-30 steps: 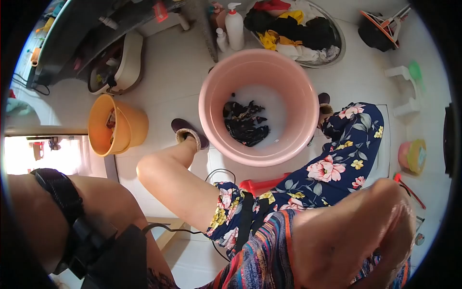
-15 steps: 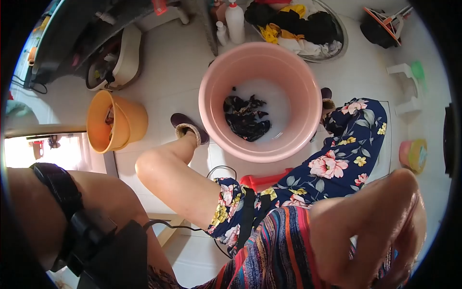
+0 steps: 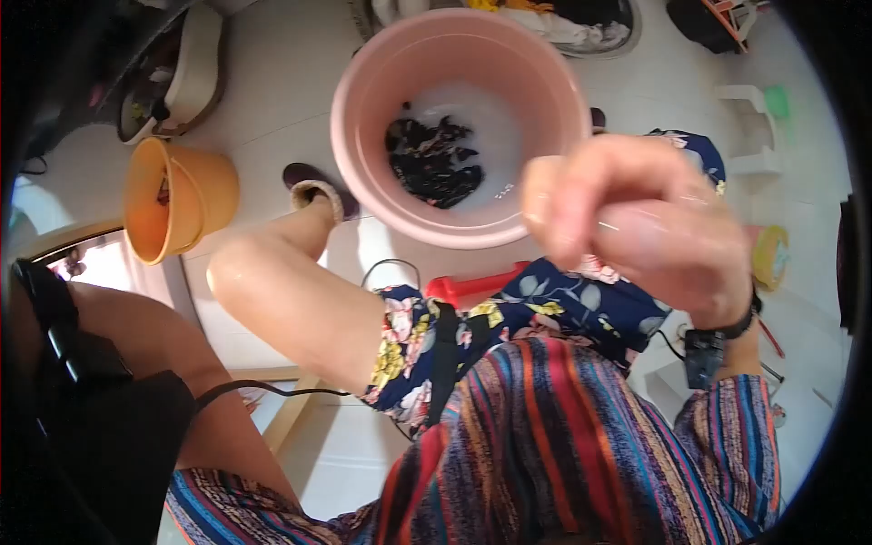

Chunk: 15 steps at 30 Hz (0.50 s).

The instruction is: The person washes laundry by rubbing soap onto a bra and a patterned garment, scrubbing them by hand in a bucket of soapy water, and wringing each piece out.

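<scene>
Reading from my remote station: the dark cloth (image 3: 431, 173) lies bunched in cloudy water (image 3: 504, 127), on the left of the floor of the pink tub (image 3: 454, 232). The right hand (image 3: 649, 222) is raised and hides part of the tub's right rim. Its skin looks wet. Its fingers bend inward; I cannot tell whether they press together, and I see nothing held. The left hand is out of view, so I cannot tell its state.

Step in hand, in my judgement: the cloth soaks, with no hand on it. Contact with the cloth calls for lowering the right hand inside the rim, spreading the fingers, then gathering the folds. Caution: I expect soaked fabric to be heavy and slippery. The yellow bucket (image 3: 209, 200) stands apart, left of the tub.
</scene>
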Motion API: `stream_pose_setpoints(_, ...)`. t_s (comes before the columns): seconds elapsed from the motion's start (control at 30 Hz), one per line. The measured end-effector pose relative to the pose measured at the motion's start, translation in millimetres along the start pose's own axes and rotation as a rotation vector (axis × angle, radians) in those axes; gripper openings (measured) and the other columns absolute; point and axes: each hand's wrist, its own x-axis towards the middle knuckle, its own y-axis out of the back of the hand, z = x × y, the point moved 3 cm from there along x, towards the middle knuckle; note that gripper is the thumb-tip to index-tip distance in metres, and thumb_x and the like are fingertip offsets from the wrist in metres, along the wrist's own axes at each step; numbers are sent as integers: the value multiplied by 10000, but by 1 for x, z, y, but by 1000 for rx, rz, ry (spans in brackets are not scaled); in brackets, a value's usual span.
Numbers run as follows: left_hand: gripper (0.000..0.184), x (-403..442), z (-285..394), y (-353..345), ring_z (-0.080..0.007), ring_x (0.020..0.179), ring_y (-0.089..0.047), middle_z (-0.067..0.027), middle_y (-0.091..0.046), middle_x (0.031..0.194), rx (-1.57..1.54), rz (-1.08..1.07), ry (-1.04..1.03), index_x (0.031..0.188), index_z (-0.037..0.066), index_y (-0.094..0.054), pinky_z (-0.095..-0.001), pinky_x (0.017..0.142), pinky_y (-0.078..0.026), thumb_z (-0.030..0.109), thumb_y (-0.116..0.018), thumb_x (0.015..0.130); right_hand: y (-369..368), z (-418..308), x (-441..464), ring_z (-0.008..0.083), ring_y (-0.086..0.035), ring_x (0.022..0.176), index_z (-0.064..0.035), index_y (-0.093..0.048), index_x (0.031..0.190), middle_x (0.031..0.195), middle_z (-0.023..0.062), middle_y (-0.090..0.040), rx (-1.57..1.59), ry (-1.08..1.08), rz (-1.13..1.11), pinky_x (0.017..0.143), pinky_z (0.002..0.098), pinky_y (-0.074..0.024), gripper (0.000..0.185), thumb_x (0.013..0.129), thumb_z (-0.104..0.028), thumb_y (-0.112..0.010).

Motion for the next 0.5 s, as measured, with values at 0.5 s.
stream_pose_setpoints(0.5, 215, 67, -30, 13, -128, 757, -537, -69, -571, 838, -723, 403, -200, 1016, 0, -556, -225, 698, -436, 125, -568, 842, 87, 49, 113, 139, -550, 838, -46, -607, 976, 897, 42, -597, -849, -344, -80, 705, 257, -442, 263, 822, -256, -574)
